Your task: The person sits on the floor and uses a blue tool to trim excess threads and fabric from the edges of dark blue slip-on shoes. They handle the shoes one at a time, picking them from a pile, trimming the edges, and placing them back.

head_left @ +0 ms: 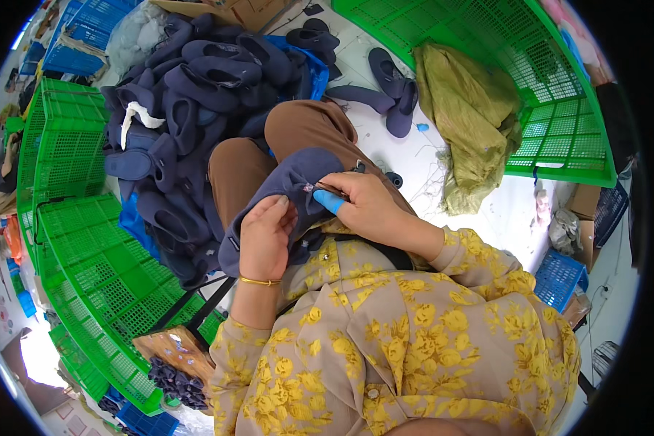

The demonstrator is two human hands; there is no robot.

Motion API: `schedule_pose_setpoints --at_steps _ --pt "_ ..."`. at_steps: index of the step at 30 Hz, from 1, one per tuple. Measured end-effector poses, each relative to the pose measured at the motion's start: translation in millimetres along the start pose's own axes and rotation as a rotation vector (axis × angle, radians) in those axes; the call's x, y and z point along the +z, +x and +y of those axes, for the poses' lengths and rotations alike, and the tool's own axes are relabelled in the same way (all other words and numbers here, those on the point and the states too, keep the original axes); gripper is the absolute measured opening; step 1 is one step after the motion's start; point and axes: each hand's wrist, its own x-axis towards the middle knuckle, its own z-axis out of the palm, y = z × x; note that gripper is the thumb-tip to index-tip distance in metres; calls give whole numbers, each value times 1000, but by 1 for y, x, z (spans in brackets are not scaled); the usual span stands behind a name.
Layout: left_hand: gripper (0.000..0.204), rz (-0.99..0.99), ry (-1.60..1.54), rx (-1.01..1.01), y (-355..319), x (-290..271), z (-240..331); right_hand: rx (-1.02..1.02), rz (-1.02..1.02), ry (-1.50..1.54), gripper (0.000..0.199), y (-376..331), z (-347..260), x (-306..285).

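Note:
A navy cloth shoe (309, 164) lies across my lap, its upper puckered between my hands. My left hand (265, 234) grips its near side with curled fingers, and a thin gold bangle circles that wrist. With a blue cover on the thumb, my right hand (374, 207) pinches a small dark tool (359, 168) that is mostly hidden by the fingers. The tool meets the shoe at a small pale spot (309, 187) on the fabric. What the tool's tip is like cannot be made out.
A large heap of navy shoes (196, 80) on blue sheeting rises at the left. Green crates (98, 247) stand along the left, another green crate (559, 138) at the right. An olive sack (469, 116) and several loose shoes (394, 80) lie on the white floor ahead.

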Motion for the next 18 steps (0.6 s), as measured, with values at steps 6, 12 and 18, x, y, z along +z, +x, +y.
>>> schedule_pose_setpoints --at_steps 6,12,18 --pt "9 25 -41 -4 0 5 -3 8 -22 -40 17 4 -3 0" --pt "9 57 -46 -4 -1 7 -4 -29 -10 -57 20 3 -2 3" --pt "10 73 -61 -7 1 6 -6 -52 -8 -84 18 2 -3 4"
